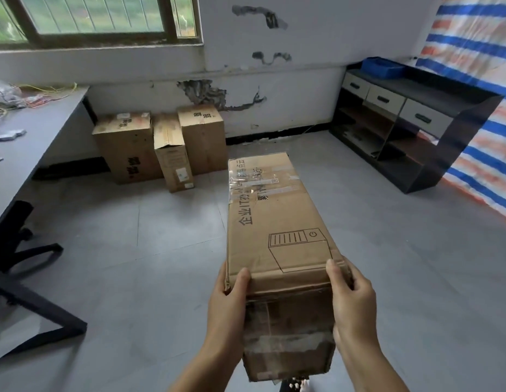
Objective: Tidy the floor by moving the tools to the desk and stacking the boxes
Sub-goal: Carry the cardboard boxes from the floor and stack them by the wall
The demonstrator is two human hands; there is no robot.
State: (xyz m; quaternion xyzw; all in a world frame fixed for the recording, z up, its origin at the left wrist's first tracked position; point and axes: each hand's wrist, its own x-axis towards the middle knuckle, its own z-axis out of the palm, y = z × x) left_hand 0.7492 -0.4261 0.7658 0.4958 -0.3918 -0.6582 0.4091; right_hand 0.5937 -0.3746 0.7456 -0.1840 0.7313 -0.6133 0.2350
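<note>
While I stand on the grey tiled floor [133,250], I hold a long cardboard box [274,222] out in front of me, lifted clear of the ground and pointing away toward the far wall. My left hand [227,304] grips its near left edge, thumb curled over the top corner and the fingers hidden down the side. My right hand [352,295] clasps the near right edge the same way, thumb on top. Printed lettering, a line drawing of a device and strips of clear tape cover the box's top face; its near end is scuffed and worn.

Against the wall ahead stand three more cardboard boxes side by side: a wide box [127,148] on the left, a narrow box [174,162] in the middle with its flap torn open, and a taller box [202,137] on the right, each touching its neighbour. To my left runs the grey desk [34,131], with tangled wires [8,97] at its far end. A dark shelf unit [415,128] with three drawers stands to the right, a blue tray [383,67] on top, before a striped tarpaulin [478,80].
</note>
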